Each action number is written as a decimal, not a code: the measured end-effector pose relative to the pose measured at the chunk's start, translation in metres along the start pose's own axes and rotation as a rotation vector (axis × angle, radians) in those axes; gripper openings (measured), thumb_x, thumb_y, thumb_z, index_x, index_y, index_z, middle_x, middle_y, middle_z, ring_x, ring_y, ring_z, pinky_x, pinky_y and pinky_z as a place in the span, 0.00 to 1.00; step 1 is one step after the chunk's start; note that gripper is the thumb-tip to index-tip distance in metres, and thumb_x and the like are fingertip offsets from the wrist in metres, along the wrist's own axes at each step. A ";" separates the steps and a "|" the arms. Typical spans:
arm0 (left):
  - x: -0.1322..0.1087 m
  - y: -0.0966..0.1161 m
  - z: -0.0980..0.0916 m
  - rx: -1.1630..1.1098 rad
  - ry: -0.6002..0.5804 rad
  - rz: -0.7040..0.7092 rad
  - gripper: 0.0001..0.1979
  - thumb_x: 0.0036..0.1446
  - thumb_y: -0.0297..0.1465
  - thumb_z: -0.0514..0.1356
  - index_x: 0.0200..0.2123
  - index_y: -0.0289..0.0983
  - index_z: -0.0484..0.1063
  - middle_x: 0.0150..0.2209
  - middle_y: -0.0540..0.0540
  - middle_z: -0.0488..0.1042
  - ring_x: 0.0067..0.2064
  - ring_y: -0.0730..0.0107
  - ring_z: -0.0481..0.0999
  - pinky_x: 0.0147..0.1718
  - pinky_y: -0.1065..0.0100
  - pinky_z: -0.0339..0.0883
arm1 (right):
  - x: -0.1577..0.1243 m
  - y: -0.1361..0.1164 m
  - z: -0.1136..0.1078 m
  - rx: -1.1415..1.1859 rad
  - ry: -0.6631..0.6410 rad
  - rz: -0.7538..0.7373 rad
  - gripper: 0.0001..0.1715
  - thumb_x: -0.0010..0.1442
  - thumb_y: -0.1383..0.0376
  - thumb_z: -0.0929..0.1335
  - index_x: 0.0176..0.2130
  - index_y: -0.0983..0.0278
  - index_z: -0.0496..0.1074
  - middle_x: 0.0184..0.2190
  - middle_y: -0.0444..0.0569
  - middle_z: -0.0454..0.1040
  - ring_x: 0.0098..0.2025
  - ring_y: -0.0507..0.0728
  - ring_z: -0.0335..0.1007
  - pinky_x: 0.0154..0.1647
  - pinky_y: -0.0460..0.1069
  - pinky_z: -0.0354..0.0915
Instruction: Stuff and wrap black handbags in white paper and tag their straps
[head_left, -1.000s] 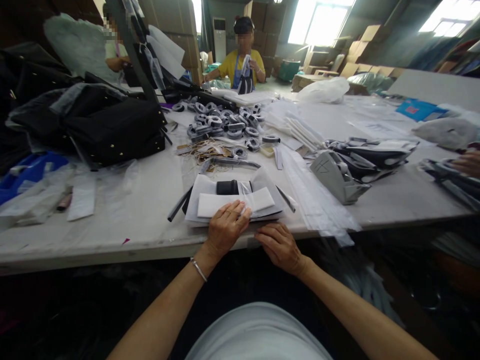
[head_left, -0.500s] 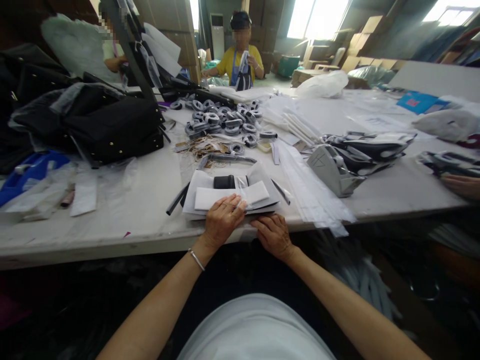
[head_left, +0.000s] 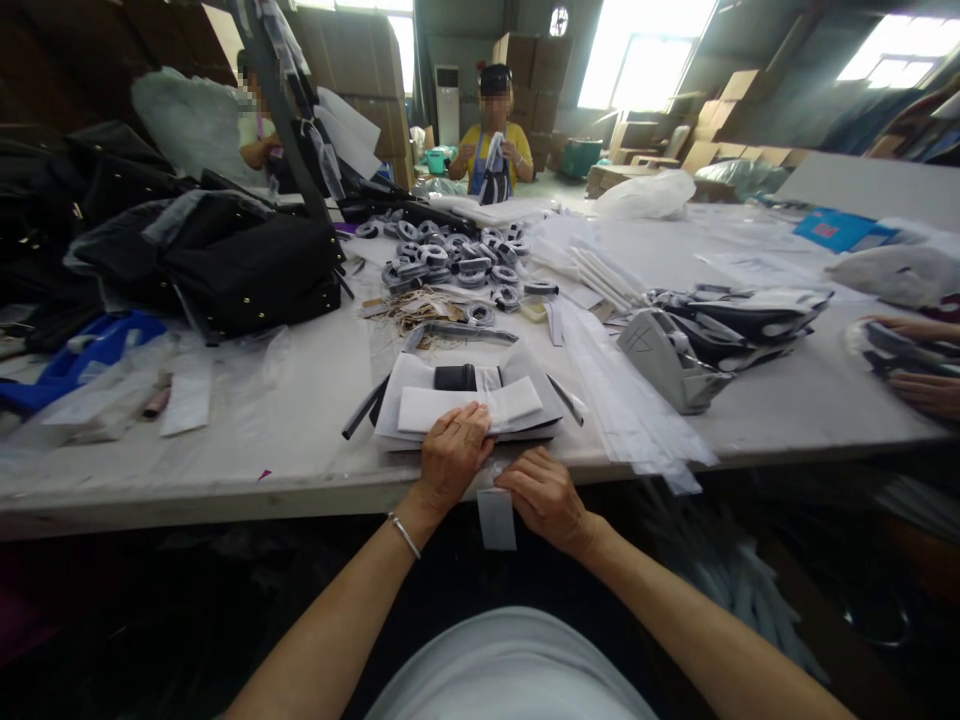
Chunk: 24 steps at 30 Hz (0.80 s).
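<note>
In front of me at the table edge lies a flat item wrapped in white sheets (head_left: 390, 385), with black and clear plastic-covered parts (head_left: 454, 378) showing in its middle. A folded white strip (head_left: 420, 408) lies across it. My left hand (head_left: 456, 452) is closed over the strip's near edge, its fingers pressing on top. Just right of it, my right hand (head_left: 546, 495) pinches the top of a small white tag (head_left: 497, 520), which hangs below the table edge. A grey plastic-wrapped strap (head_left: 469, 333) arches behind the item.
A pile of coiled straps (head_left: 457, 255) lies behind, with brown ties (head_left: 416, 307) nearby. Black bags (head_left: 217, 260) stand left; white plastic strips (head_left: 630, 385) and a tape dispenser (head_left: 671, 360) sit right. One person (head_left: 493, 150) works opposite; another's hands (head_left: 926, 375) show far right.
The white tag has come into view under my right hand, now closed at the table edge. My left hand stays on the white strip. The whole view has shifted slightly.
</note>
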<state>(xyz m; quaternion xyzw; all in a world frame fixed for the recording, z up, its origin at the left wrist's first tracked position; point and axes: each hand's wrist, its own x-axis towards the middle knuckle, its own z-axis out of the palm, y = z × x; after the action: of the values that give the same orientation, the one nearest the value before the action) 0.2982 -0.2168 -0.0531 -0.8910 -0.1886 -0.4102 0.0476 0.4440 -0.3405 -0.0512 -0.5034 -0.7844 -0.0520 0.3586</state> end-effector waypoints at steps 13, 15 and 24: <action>0.000 0.020 -0.019 -0.137 -0.028 -0.239 0.12 0.62 0.26 0.56 0.48 0.36 0.70 0.50 0.40 0.77 0.56 0.58 0.74 0.58 0.53 0.65 | 0.115 0.049 -0.039 -0.197 -0.480 0.347 0.10 0.57 0.74 0.69 0.33 0.61 0.79 0.33 0.47 0.77 0.37 0.55 0.68 0.39 0.49 0.56; 0.003 0.021 -0.019 -0.140 -0.014 -0.286 0.10 0.62 0.30 0.58 0.48 0.36 0.69 0.47 0.41 0.78 0.52 0.57 0.76 0.55 0.53 0.67 | 0.126 0.057 -0.035 -0.173 -0.538 0.449 0.04 0.57 0.69 0.71 0.31 0.62 0.79 0.32 0.46 0.77 0.35 0.55 0.69 0.36 0.48 0.57; 0.009 0.020 -0.010 -0.047 -0.018 -0.276 0.13 0.65 0.23 0.52 0.50 0.39 0.70 0.43 0.46 0.80 0.49 0.64 0.78 0.51 0.57 0.66 | 0.144 0.097 -0.022 -0.100 -0.578 0.677 0.05 0.56 0.62 0.73 0.29 0.60 0.76 0.31 0.44 0.77 0.34 0.55 0.71 0.31 0.48 0.56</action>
<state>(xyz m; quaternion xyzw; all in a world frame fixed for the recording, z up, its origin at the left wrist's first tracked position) 0.3040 -0.2348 -0.0389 -0.8612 -0.2999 -0.4092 -0.0318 0.5015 -0.1949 0.0264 -0.7424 -0.6400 0.1732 0.0966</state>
